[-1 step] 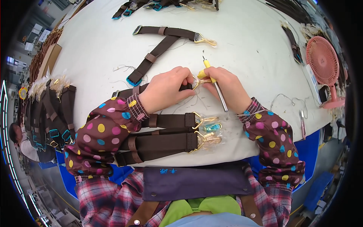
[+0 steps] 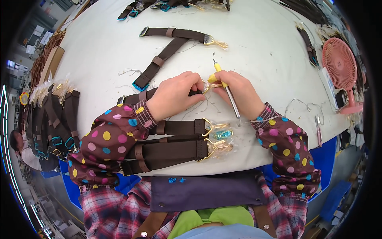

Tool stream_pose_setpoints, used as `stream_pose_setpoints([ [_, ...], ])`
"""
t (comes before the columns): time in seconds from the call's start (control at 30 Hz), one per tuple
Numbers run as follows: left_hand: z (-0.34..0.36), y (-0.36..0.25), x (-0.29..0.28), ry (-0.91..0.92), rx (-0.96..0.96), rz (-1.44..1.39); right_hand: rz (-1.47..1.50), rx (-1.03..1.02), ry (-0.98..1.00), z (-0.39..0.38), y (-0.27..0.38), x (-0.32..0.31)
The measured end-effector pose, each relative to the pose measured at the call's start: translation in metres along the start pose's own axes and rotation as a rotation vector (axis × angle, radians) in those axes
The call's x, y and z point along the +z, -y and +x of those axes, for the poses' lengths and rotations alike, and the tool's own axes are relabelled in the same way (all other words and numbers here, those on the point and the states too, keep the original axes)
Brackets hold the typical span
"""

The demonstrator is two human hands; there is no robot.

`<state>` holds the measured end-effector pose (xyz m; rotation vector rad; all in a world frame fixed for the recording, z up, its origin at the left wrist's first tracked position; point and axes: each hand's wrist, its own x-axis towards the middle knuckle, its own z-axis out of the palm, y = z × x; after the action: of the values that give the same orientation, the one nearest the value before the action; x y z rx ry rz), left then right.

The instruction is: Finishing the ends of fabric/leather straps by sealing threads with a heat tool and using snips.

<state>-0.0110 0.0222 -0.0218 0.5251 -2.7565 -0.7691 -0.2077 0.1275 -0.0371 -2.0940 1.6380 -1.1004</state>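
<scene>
My left hand [image 2: 177, 93] is closed round the end of a dark brown webbing strap [image 2: 148, 94], close to its gold metal ring. In my right hand [image 2: 237, 93] is a slim pen-shaped tool [image 2: 230, 98] with a yellow upper part, a silver lower part and a dark thin tip pointing away from me. The same hand's fingers meet at the plastic-wrapped gold clasp [image 2: 215, 85] on the strap's end; their exact grip is partly hidden. Below my hands lie several more brown straps [image 2: 175, 149] with gold clasps in clear film. Beyond them, two straps [image 2: 169, 48] overlap.
Hanging at the left table edge is a bundle of straps [image 2: 51, 115]. More straps [image 2: 167, 6] lie at the far edge. To the right are a pink fan [image 2: 339, 63], small snips [image 2: 318, 131] and a thin grey cord [image 2: 302, 104]. Loose threads lie on the white table [image 2: 254, 44].
</scene>
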Motion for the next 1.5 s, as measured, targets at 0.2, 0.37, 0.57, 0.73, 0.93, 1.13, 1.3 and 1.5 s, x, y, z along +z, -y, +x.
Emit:
stream_pose_setpoints([
  [0.2, 0.001, -0.004, -0.014, 0.113, -0.262, -0.320, -0.027, -0.012, -0.033, 0.000, 0.000, -0.003],
  [0.37, -0.006, 0.013, -0.013, 0.121, -0.478, -0.743, 0.046, -0.037, -0.224, 0.008, 0.010, 0.001],
  [0.57, -0.007, 0.010, -0.017, 0.073, -0.434, -0.876, 0.644, 0.303, -0.084, 0.013, 0.019, 0.010],
  [0.73, -0.006, 0.008, -0.017, 0.069, -0.421, -0.866, 0.422, 0.252, -0.132, 0.015, 0.019, 0.019],
  [0.93, -0.005, 0.010, -0.016, 0.030, -0.419, -0.889, 0.362, 0.231, -0.126, 0.013, 0.018, 0.020],
  [1.13, -0.006, 0.013, -0.015, 0.030, -0.425, -0.894, 0.337, 0.223, -0.115, 0.013, 0.018, 0.021],
  [1.3, -0.004, 0.009, -0.017, 0.043, -0.426, -0.900, 0.303, 0.219, -0.104, 0.012, 0.018, 0.018],
  [1.5, -0.004, 0.010, -0.016, 0.044, -0.433, -0.910, 0.302, 0.222, -0.090, 0.012, 0.019, 0.019],
])
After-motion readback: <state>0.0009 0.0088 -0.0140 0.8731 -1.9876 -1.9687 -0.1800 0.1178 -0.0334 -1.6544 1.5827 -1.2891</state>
